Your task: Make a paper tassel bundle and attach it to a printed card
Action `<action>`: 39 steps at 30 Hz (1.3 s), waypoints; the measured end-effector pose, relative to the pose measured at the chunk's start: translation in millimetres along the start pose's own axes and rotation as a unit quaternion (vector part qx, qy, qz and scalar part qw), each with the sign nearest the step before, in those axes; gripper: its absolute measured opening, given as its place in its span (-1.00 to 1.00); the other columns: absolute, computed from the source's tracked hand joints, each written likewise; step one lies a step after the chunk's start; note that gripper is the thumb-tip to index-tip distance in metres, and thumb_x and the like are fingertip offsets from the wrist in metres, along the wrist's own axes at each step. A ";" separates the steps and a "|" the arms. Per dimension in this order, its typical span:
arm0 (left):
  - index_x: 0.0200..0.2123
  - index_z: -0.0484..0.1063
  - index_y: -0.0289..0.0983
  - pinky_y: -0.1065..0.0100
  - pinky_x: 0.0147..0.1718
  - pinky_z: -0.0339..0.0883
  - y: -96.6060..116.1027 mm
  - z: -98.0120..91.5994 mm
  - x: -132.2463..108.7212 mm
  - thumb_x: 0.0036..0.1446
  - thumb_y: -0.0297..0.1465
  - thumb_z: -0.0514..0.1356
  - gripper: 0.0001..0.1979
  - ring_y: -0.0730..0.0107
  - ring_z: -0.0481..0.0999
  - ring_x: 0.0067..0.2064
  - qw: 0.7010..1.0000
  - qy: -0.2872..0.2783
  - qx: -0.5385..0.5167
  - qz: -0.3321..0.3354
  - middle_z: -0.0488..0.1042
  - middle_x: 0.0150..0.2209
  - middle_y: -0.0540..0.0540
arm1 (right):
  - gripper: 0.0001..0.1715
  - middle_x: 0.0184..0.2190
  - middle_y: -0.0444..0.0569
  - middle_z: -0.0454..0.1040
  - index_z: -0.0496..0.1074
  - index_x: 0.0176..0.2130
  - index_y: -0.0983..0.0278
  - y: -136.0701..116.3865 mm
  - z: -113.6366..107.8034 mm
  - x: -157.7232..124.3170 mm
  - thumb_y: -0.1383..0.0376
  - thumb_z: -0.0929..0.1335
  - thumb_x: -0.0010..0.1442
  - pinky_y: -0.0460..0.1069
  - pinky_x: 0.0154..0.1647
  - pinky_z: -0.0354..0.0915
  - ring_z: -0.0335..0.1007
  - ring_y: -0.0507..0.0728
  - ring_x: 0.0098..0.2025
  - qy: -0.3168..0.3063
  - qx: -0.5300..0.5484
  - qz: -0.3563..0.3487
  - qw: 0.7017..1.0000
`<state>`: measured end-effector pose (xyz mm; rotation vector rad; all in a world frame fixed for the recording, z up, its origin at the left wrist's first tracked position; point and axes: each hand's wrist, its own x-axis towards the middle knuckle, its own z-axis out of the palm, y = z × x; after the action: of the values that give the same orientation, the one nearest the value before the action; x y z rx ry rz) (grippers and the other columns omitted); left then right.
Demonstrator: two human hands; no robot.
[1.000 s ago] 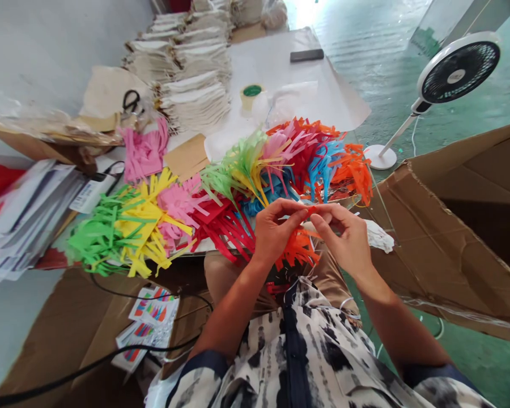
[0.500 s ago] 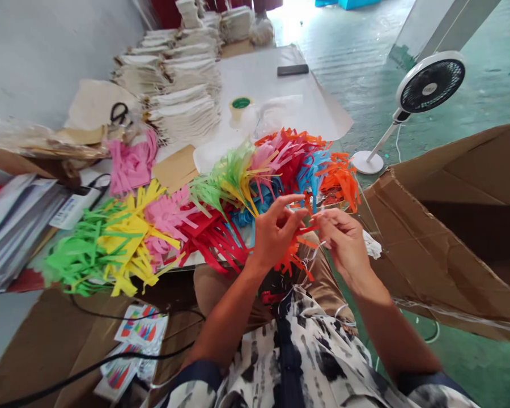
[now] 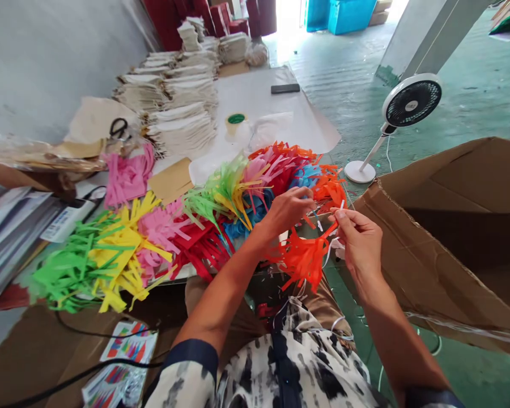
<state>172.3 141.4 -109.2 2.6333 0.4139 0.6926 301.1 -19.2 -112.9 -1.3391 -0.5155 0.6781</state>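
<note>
My right hand (image 3: 357, 241) pinches the top of an orange paper tassel (image 3: 304, 258), which hangs down below my fingers over my lap, with a thin white string trailing from it. My left hand (image 3: 287, 209) reaches forward with curled fingers into a row of coloured paper tassels (image 3: 238, 192) on the table edge, close to the orange and blue ones. Whether it grips one I cannot tell. More green, yellow, pink and red tassels (image 3: 114, 249) lie to the left.
Stacks of beige cloth bags (image 3: 182, 107), black scissors (image 3: 119, 127), a tape roll (image 3: 236, 120) and a dark phone (image 3: 285, 88) lie on the table. A white fan (image 3: 402, 110) stands on the green floor. A large cardboard box (image 3: 454, 226) is at right. Printed cards (image 3: 123, 362) lie below.
My view tilted up. My hands separated: the left reached forward to the tassel row, the right lifted the orange tassel so it now hangs free.
</note>
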 end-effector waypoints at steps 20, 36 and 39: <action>-0.16 0.51 -0.14 0.48 -0.54 0.24 9.6 -83.9 13.7 0.28 -0.29 0.39 -0.86 0.62 0.38 -0.48 0.738 0.296 -0.580 -0.176 0.61 -0.27 0.03 | -0.63 -0.48 -0.13 0.51 0.69 -0.21 0.21 -17.7 6.2 -1.8 -0.03 0.54 0.21 -0.08 -0.60 0.08 0.17 -0.01 -0.56 -0.016 -0.063 -0.093 0.994; -0.18 0.57 -0.25 0.35 -0.27 0.47 43.4 -34.9 -50.5 0.16 -0.05 0.46 -0.60 0.39 0.63 -0.29 0.842 0.058 -0.497 -0.203 0.66 -0.29 -0.10 | -0.63 -0.40 -0.04 0.66 0.74 -0.21 0.18 -8.9 30.3 -6.8 -0.01 0.59 0.11 -0.04 -0.55 0.23 0.41 0.07 -0.49 -0.085 -0.079 -0.075 0.990; -0.22 0.60 -0.24 0.40 -0.38 0.36 44.7 -31.9 -55.5 0.07 -0.08 0.53 -0.60 0.48 0.52 -0.37 0.871 0.093 -0.436 -0.206 0.63 -0.31 -0.05 | -0.64 -0.41 -0.04 0.65 0.73 -0.23 0.20 -8.2 30.9 -8.2 0.00 0.59 0.11 -0.05 -0.55 0.24 0.41 0.06 -0.49 -0.095 -0.082 -0.070 0.990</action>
<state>117.6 90.5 -86.7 1.5665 0.5349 0.7531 275.2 -4.0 -99.2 -1.3827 -0.8256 0.6608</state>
